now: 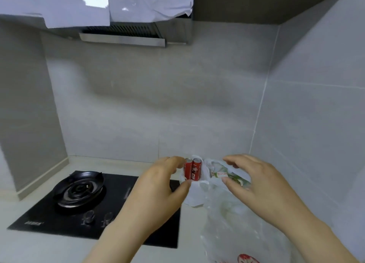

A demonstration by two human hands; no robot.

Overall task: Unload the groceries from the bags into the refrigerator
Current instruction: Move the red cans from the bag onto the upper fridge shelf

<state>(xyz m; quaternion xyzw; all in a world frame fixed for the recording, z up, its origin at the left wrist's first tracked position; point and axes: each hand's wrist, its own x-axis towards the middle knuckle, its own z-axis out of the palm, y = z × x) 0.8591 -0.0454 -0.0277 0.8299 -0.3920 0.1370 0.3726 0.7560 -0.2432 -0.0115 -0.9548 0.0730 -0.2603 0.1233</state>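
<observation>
So there's 2 red drink cans standing upright side by side inside a crumpled white plastic bag. It's sitting on the pale worktop, close to the corner of the grey tiled wall. The left hand is curved in a C round the left side of the cans, thumb at the bag's front rim, fingertips up by the top of the left can. It's too blurry for me to tell if it's really gripping or just close. The right hand is spread loose with the fingers bent, holding nothing. It hovers right over a clear plastic bag that has a green packet with a white label in it. That clear bag touches the white one on its right side. Left of the bags is a black glass gas hob with 1 burner and 2 knobs showing. Up top there's a steel range hood, partly covered in white film.
</observation>
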